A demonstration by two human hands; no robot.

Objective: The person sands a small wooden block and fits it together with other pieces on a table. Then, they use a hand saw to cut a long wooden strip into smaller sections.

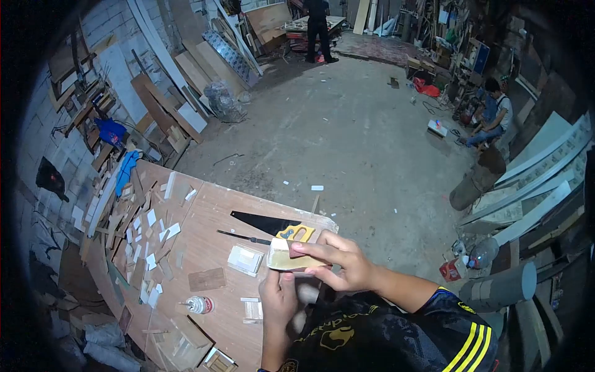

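Observation:
My left hand [279,299] is closed on the lower side of a small pale wooden block [280,255], holding it up over the table's edge. My right hand [339,260] grips the block's right end, fingers above and thumb below. Under its fingertips is a reddish-brown piece that looks like sandpaper [295,249]. Just beyond the hands lies a handsaw [263,221] with a yellow handle. Alongside it is a thin dark tool [238,236], perhaps a file, its end hidden behind the block. A small white-topped block [246,259] rests left of my hands.
The wooden table [217,208] carries scattered offcuts [150,261], a brown flat piece [207,279], a small bottle [199,304] and a wooden box [180,342]. One person [317,28] stands far off; another person [496,115] sits at right. Boards lean along the left wall.

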